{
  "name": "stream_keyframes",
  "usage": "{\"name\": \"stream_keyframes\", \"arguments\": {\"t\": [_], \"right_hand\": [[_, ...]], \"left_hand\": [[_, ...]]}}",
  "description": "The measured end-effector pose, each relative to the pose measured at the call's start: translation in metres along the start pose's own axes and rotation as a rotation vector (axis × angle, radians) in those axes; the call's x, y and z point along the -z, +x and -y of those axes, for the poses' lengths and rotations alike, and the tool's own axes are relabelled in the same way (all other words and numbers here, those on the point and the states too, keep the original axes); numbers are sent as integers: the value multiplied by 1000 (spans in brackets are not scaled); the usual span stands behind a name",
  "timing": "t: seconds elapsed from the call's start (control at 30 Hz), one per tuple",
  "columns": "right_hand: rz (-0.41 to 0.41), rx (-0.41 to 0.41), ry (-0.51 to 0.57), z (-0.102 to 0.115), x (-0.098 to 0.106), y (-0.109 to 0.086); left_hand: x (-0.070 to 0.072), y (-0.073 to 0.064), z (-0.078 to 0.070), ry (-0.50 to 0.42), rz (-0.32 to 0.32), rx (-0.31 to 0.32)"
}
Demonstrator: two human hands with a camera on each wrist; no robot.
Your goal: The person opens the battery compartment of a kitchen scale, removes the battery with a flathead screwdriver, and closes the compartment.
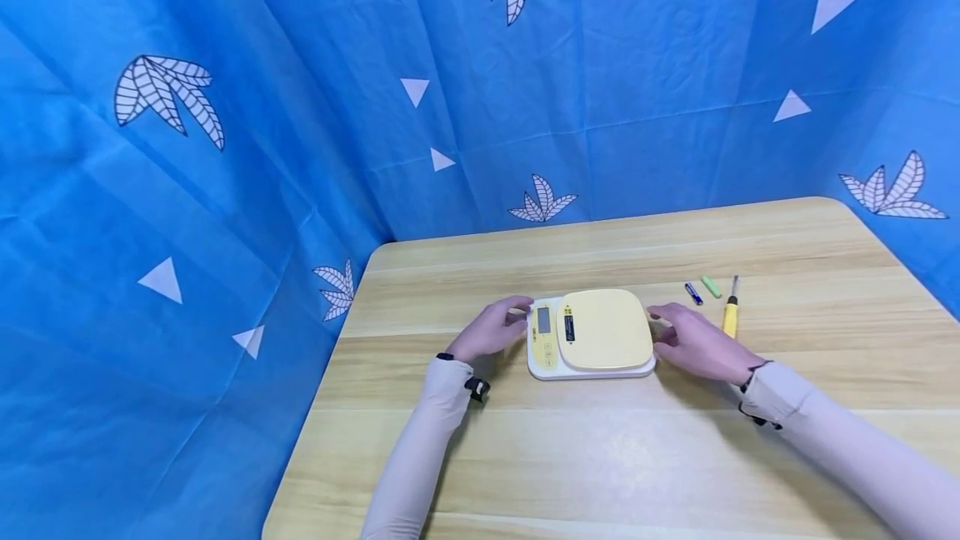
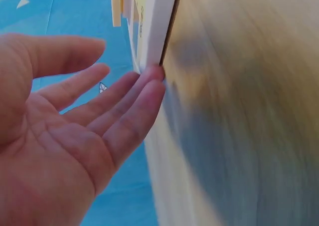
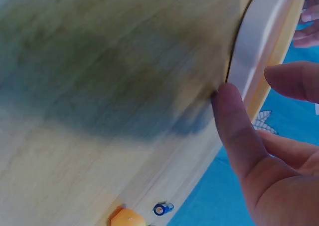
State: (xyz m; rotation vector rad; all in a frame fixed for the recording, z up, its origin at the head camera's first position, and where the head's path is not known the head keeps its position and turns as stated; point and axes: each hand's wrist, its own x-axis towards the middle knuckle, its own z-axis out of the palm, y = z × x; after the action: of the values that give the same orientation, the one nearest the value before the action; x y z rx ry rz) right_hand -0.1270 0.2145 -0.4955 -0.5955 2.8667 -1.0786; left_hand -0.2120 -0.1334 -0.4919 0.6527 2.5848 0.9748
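A pale yellow and white kitchen scale (image 1: 606,332) lies flat on the wooden table, its small display on the left side. My left hand (image 1: 495,329) is at the scale's left edge; in the left wrist view the fingertips (image 2: 154,76) meet the white side near the tabletop, with the thumb held away. On the opposite side is my right hand (image 1: 697,342). Its little finger side touches the table beside the white base, and one fingertip (image 3: 229,94) meets the base, while the thumb (image 3: 289,79) hovers by the yellow platform.
Right of the scale lie a blue battery (image 1: 693,294), a green battery (image 1: 711,286) and a yellow-handled screwdriver (image 1: 730,319). Blue patterned cloth (image 1: 480,123) hangs behind and to the left of the wooden table (image 1: 600,473).
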Motion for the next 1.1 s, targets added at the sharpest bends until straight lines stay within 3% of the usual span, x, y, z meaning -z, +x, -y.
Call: {"name": "stream_keyframes", "arguments": {"t": [0.2, 0.33, 0.53, 0.9, 1.1], "right_hand": [[20, -28, -43, 5, 1, -7], [24, -37, -63, 9, -2, -11], [21, -18, -76, 15, -10, -15], [53, 15, 9, 14, -19, -6], [93, -60, -16, 11, -19, -3]], "left_hand": [[0, 19, 5, -145, -57, 72], [0, 30, 2, -193, -57, 87], [-7, 44, 1, -181, -24, 82], [-12, 50, 1, -117, -12, 85], [-14, 52, 1, -72, -18, 86]]}}
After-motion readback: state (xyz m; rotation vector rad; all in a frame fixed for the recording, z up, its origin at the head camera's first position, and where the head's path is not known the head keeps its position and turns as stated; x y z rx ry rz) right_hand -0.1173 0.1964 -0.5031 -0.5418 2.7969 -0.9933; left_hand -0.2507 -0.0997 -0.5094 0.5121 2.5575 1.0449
